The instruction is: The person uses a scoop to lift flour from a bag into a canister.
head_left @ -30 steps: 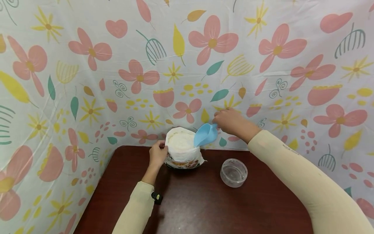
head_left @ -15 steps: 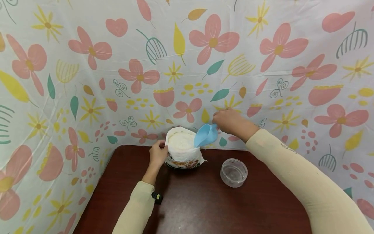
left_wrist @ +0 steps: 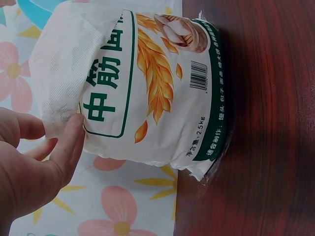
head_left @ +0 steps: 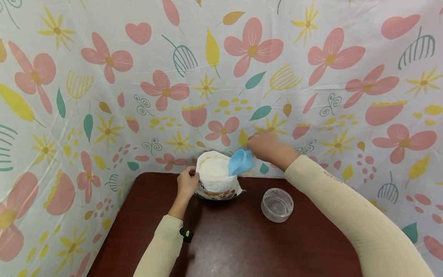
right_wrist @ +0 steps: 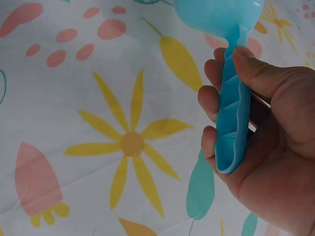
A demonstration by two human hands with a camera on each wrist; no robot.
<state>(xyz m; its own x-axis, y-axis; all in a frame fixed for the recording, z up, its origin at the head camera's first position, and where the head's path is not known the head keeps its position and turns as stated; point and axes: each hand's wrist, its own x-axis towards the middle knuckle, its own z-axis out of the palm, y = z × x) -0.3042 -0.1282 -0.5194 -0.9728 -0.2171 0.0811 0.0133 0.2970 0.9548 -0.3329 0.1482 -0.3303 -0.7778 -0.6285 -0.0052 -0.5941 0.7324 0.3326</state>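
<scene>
A white flour bag (head_left: 218, 185) with its top rolled down stands at the back of the table, filled with white flour (head_left: 214, 167). In the left wrist view, the bag's printed side (left_wrist: 162, 83) shows wheat ears and a green band. My left hand (head_left: 187, 184) pinches the bag's folded rim at its left side. A light blue scoop (head_left: 240, 162) tilts over the right rim, its tip right at the flour. My right hand (head_left: 269, 147) holds the scoop; the right wrist view shows fingers curled round its ribbed handle (right_wrist: 230, 113).
A clear round bowl (head_left: 274, 216) stands on the dark red-brown table (head_left: 242, 246), right of the bag. Close behind the table hangs a white curtain (head_left: 221, 88) printed with flowers and leaves. A small black device (head_left: 187, 234) sits at the left wrist.
My right hand has moved slightly left and down, bringing the scoop a little further over the bag's rim. My left hand, the bag and the bowl stay where they were.
</scene>
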